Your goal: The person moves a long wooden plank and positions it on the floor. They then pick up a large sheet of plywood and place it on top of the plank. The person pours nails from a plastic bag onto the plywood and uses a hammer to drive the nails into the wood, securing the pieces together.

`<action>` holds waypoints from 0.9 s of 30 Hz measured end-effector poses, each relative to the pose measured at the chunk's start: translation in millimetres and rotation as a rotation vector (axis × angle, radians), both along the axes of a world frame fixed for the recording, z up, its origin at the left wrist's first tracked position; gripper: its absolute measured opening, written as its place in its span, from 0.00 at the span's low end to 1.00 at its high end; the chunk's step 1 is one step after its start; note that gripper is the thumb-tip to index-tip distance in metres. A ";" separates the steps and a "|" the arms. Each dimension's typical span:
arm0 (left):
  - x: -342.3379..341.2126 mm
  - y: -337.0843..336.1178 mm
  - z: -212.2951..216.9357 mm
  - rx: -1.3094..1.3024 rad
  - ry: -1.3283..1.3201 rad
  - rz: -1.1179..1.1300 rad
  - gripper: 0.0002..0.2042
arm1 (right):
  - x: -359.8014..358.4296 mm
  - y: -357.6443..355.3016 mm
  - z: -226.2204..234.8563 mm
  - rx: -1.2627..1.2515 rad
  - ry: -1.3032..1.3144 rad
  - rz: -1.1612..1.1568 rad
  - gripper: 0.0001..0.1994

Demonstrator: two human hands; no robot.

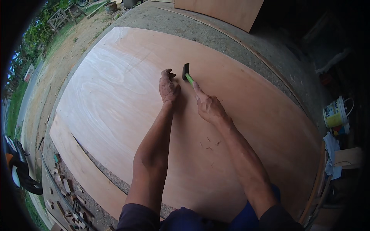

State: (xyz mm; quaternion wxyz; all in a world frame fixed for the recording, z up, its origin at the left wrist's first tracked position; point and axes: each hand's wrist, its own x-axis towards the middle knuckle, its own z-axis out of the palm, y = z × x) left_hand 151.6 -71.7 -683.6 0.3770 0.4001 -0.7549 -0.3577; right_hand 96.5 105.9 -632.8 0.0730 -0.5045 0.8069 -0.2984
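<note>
A large reddish-brown plywood sheet (pixel 127 92) lies flat in front of me, its far left part lit brightly. My right hand (pixel 211 107) is wrapped round the green handle of a hammer (pixel 186 72); the dark head is raised just right of my left hand. My left hand (pixel 169 87) is low over the middle of the sheet, its fingers curled. Whatever the fingers may hold is too small to make out. Several thin nails (pixel 209 148) lie loose on the sheet between my forearms, nearer to me.
A narrow plywood strip (pixel 86 161) lies along the sheet's left edge. Wood offcuts (pixel 67 186) litter the ground beyond it. A paint bucket (pixel 335 111) and a pale cloth (pixel 332 154) are at the right. Another board (pixel 219 11) stands at the back, near a long thin strip (pixel 246 46).
</note>
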 end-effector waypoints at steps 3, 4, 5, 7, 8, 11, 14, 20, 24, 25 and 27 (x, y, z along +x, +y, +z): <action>-0.2 5.4 -2.2 0.004 0.008 -0.005 0.17 | 14.4 9.4 41.8 0.176 -0.072 -0.035 0.32; -6.2 11.4 -1.4 -0.001 0.031 -0.024 0.16 | 5.5 15.5 16.1 0.129 0.007 -0.042 0.31; -6.6 11.9 -3.0 0.011 0.049 -0.047 0.16 | -1.9 18.2 4.6 0.069 0.085 -0.041 0.30; 7.4 -8.6 -9.4 0.005 0.071 -0.083 0.14 | -9.3 9.0 15.1 0.168 0.051 -0.022 0.30; 18.4 -16.3 -17.6 -0.159 0.058 -0.121 0.14 | -7.7 12.9 16.7 0.232 0.027 -0.009 0.30; 36.6 24.0 -3.6 -0.232 -0.212 -0.319 0.24 | -30.2 92.6 -5.0 -0.069 0.388 0.054 0.31; 66.6 105.5 13.4 -0.295 -0.332 -0.535 0.31 | -52.8 201.9 -5.3 0.020 0.375 0.047 0.31; 117.8 335.7 36.7 -0.563 -0.256 -1.277 0.34 | -57.7 338.3 -2.5 0.264 0.091 -0.327 0.30; 89.9 413.1 12.3 -0.635 -0.166 -1.395 0.32 | -56.7 317.5 6.2 0.223 0.027 -0.325 0.32; 85.4 421.9 11.2 -0.629 -0.206 -1.397 0.32 | -58.9 322.4 0.0 0.219 0.059 -0.321 0.32; 84.1 427.5 8.1 -0.621 -0.254 -1.391 0.32 | -59.9 329.5 -7.0 0.204 0.002 -0.325 0.32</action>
